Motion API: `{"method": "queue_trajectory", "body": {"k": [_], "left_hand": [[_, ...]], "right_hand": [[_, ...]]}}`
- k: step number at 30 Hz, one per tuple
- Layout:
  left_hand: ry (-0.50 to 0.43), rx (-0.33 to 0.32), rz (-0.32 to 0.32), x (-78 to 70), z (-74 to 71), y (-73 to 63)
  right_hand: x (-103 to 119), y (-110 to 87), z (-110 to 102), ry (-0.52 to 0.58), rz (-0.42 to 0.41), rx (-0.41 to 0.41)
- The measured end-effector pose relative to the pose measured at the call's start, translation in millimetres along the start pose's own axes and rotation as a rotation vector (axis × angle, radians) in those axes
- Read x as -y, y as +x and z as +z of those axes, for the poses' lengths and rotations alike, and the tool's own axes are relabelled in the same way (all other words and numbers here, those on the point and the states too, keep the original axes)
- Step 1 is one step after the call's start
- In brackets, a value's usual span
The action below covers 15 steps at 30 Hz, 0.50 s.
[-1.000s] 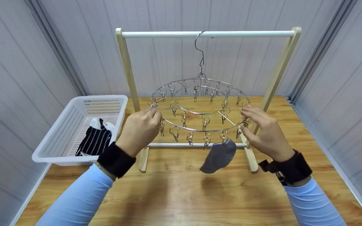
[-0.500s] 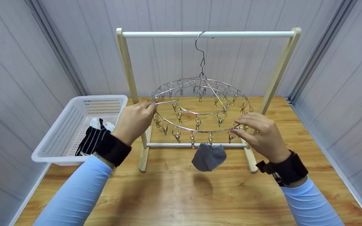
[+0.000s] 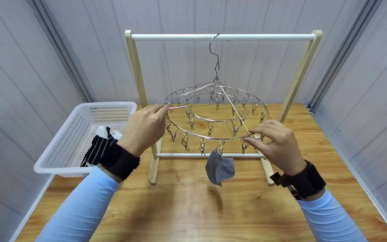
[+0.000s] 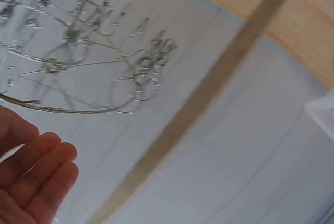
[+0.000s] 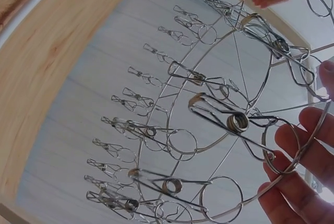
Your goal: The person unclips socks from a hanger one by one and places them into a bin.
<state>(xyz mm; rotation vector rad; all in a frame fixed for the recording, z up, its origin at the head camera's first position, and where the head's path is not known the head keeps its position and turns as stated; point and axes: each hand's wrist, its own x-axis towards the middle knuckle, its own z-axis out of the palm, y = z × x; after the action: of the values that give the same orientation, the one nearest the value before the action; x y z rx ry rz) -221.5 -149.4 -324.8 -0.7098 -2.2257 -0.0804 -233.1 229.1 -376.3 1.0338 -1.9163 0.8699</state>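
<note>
A round metal clip hanger (image 3: 210,138) with two rings and several clips hangs by its hook from the rack's top bar. My left hand (image 3: 146,126) holds the left edge of the outer ring; its thumb is hidden in the head view. In the left wrist view, fingers (image 4: 55,177) curl just below the ring. My right hand (image 3: 277,144) pinches the front right of the outer ring between thumb and fingers, clearer in the right wrist view beside large clips (image 5: 237,122). From a front clip dangles a small grey piece of cloth (image 3: 219,168), folded down its middle.
A wooden rack with a white top bar (image 3: 264,37) and a lower bar (image 3: 180,155) stands on the wooden table (image 3: 193,208). At left, a white plastic basket (image 3: 62,141) contains black-and-white striped cloth (image 3: 101,148). Pale panel walls enclose the back and sides.
The hanger has turned, carrying the grey cloth leftward along the front. My left hand has shifted slightly up; the right hand has moved left and now pinches the ring.
</note>
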Motion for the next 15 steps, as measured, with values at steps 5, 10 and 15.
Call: {"method": "queue_trajectory", "body": {"k": [5, 10, 15], "left_hand": [[-0.059, -0.027, 0.073, -26.6, -10.6, 2.6], [-0.086, -0.001, 0.172, -53.0, -12.4, 3.4], [-0.073, 0.017, 0.252, -69.6, -5.6, 0.2]], "right_hand": [[1, 0.4, 1, -0.02, 0.007, 0.003], [3, 0.4, 1, -0.022, 0.027, 0.001], [3, 0.1, 3, -0.024, 0.038, -0.005]]}}
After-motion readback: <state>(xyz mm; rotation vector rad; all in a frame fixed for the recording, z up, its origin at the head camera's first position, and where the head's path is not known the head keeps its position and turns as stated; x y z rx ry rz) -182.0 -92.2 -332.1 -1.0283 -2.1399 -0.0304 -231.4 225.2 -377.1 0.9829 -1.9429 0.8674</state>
